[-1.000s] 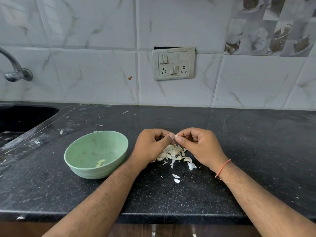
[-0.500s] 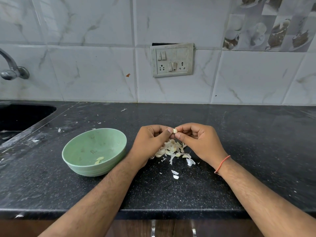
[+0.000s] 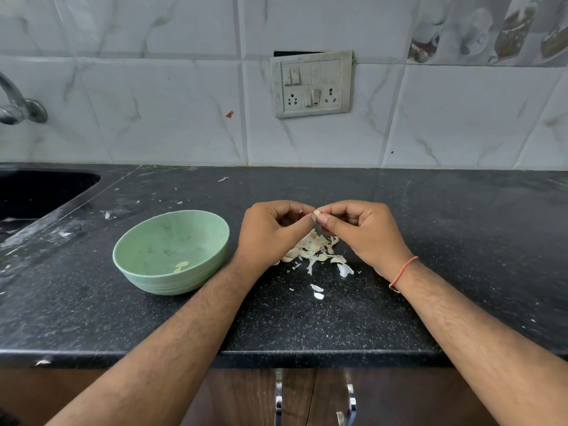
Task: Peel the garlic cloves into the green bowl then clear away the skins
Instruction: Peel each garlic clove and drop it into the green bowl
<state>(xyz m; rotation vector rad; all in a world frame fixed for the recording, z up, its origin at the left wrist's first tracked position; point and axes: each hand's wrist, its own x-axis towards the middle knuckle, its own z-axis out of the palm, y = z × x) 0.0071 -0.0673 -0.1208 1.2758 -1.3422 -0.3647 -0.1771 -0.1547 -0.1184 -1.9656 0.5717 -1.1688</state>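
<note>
just clove (image 3: 316, 214) btwn both hands (image 3: 316, 221)

We find no legible text, label, brand, number or sign on any surface; the switch plate (image 3: 311, 84) on the wall carries no readable markings.

Bare, hairy forearms, no sleeves, thin orange thread bracelet (image 3: 403, 272) on right wrist

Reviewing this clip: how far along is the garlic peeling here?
Early. Done: one or two peeled cloves lie in the green bowl. In hand: the left hand and right hand pinch one clove between them. Left: the pile of cloves and skins on the counter, with loose skins uncleared.
</note>
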